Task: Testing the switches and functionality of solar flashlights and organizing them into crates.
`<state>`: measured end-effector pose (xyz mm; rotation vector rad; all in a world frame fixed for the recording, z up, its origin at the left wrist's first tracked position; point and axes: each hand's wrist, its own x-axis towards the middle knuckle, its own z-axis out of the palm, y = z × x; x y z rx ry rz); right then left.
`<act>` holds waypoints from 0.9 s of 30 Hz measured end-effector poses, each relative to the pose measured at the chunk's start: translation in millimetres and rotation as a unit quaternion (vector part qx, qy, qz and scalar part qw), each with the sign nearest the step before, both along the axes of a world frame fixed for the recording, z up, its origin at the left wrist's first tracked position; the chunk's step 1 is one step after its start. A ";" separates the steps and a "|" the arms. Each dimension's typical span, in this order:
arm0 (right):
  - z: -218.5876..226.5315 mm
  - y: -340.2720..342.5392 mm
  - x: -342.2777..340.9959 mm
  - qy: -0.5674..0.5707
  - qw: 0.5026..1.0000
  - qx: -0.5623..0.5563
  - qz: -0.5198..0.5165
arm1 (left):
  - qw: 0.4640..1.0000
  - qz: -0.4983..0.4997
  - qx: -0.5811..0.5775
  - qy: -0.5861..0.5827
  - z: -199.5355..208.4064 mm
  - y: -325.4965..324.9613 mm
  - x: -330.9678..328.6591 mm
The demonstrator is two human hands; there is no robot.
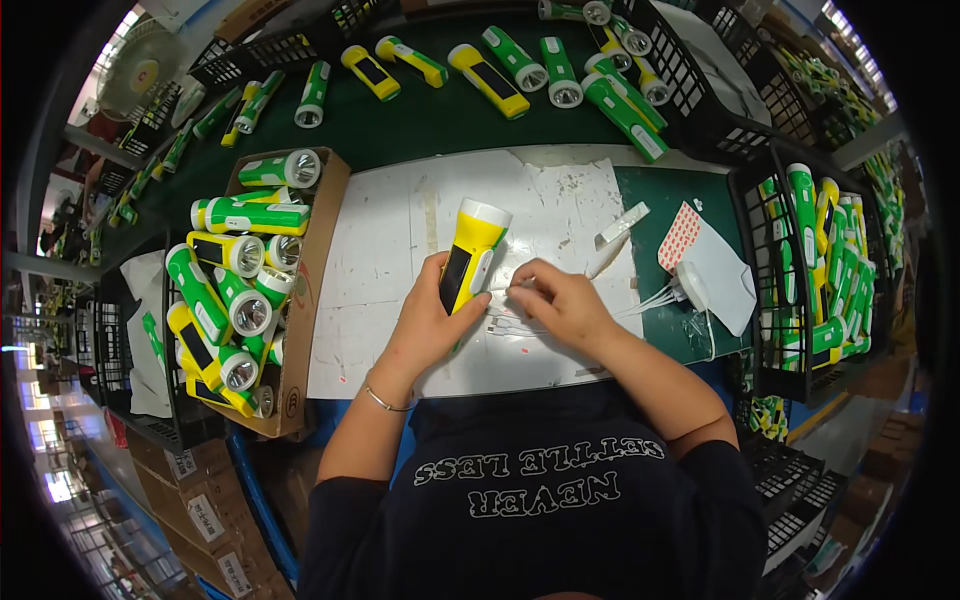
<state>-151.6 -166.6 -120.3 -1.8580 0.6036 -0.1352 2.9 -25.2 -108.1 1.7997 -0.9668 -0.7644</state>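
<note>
Cardboard box (325,200) at left, piled with green and yellow flashlights (200,297). Next, the left hand (427,315) is wrapped around a yellow flashlight (475,245), white head up, above a white sheet (385,220). Just beside it, the right hand (568,307) has curled fingers; whether they pinch anything, I cannot tell. White cables (655,300) show on both its sides. Farther right, a black crate (764,375) holds more flashlights.

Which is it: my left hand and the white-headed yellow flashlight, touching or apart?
Touching: the head view shows your left hand wrapped around the yellow flashlight.
</note>
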 end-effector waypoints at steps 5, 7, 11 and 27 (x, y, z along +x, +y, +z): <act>19.1 -18.4 -12.8 -0.160 0.973 0.155 -0.056 | 0.999 -0.022 0.022 0.026 -3.0 -16.8 -16.8; 24.5 -23.3 -17.8 -0.132 0.974 0.179 -0.050 | 0.999 -0.030 0.028 0.035 -2.0 -22.1 -23.1; 27.2 -27.2 -21.5 -0.075 0.975 0.202 -0.053 | 0.998 -0.046 0.018 -0.029 5.1 -29.2 -32.3; 26.1 -26.1 -28.1 -0.091 0.969 0.216 -0.082 | 0.961 0.039 -0.040 -0.271 9.5 -39.8 -31.4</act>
